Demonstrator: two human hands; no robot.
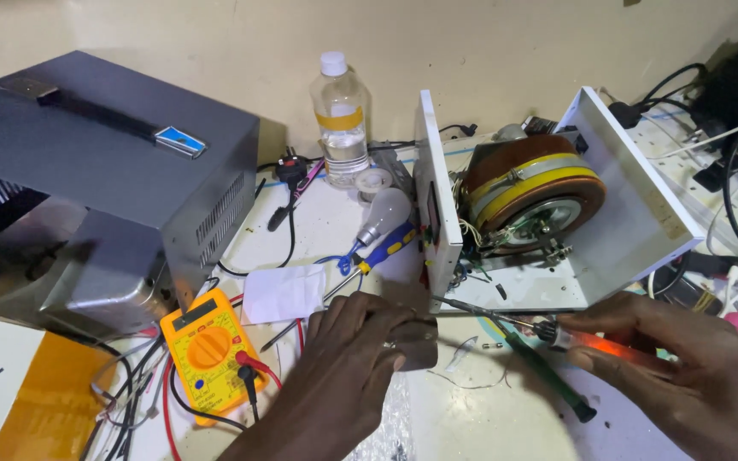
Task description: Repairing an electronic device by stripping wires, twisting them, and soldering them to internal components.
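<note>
My right hand grips a screwdriver with a clear orange handle. Its thin shaft runs left to the lower edge of the white front panel of an opened white chassis. Inside the chassis sits a large brown and yellow ring-shaped coil. My left hand is curled shut just in front of the panel's bottom corner, next to the screwdriver tip. Whether its fingers pinch anything is hidden. A green-handled tool lies on the table under the screwdriver.
A big grey metal case fills the left. A yellow multimeter with red and black leads lies by my left wrist. A plastic bottle, a light bulb, a blue-yellow screwdriver and white paper sit behind. Cables and a power strip crowd the right.
</note>
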